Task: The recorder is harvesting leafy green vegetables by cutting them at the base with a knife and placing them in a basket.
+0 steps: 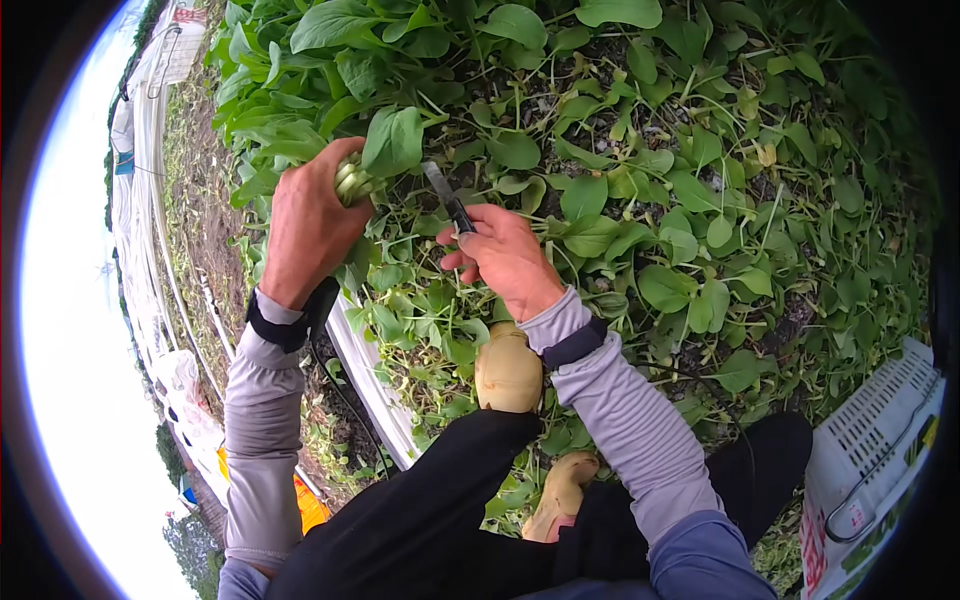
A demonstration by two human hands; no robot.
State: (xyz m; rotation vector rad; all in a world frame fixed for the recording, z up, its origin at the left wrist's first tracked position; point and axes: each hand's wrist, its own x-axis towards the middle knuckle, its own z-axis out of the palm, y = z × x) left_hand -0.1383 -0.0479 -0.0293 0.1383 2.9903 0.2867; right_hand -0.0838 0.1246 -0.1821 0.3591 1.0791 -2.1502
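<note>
My left hand (315,214) grips a bunch of leafy greens by the stems (352,182), whose pale cut ends face right. One broad leaf (394,140) of the bunch hangs to the right of the fist. A small knife (448,196) with a black handle is held in my right hand (501,253), its worn blade pointing up and left. The blade tip is close to the bunch but apart from it. Uncut leafy greens (300,105) stand thick beyond my left hand. Loose leaves and trimmings (600,210) cover the soil under and right of the knife.
A white slotted plastic crate (862,420) with a wire handle stands at the lower right. My tan boots (510,367) rest among the leaves. A white edging strip (375,375) runs along the bed's left side. Past it are bare soil (206,217) and an orange item (309,504).
</note>
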